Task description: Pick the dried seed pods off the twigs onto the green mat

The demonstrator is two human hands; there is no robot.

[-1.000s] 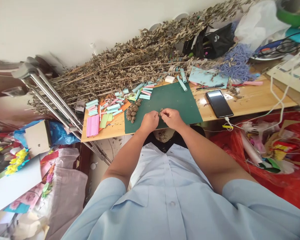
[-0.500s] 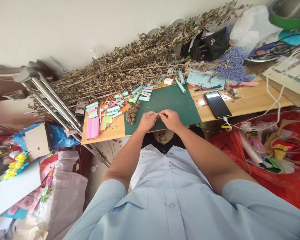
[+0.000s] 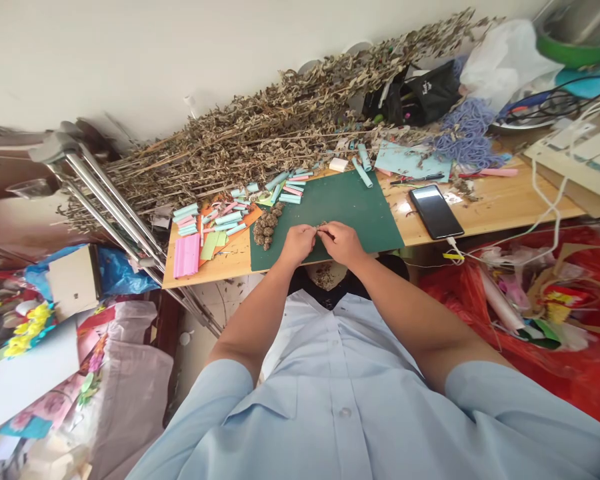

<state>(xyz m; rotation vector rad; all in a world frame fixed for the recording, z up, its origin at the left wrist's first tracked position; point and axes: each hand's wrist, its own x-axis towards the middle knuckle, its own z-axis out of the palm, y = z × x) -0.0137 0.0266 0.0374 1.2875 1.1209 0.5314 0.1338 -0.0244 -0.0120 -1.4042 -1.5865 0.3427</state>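
My left hand (image 3: 299,244) and my right hand (image 3: 342,241) meet above the front part of a dark green mat (image 3: 350,200). Thumbs and fingers of both are pinched together, almost touching, around something small and brownish that is too tiny to name. A cluster of brown, crumbly balls (image 3: 266,228) lies on the mat's left side, left of my left hand. Rolled blue and pink paper pieces (image 3: 229,218) lie beyond it on an orange sheet. A pink folded paper (image 3: 186,256) rests near the table's left end.
Dried leafy stalks (image 3: 260,127) cover the back of the wooden table (image 3: 510,197). A phone (image 3: 436,211) with a white cable lies right of the mat. Purple string (image 3: 465,137) and a black pouch (image 3: 427,93) are behind it. Metal crutches (image 3: 115,200) lean at the left.
The whole view has shifted slightly. Both hands remain pinched together over the mat, with only a small change in the fingers.
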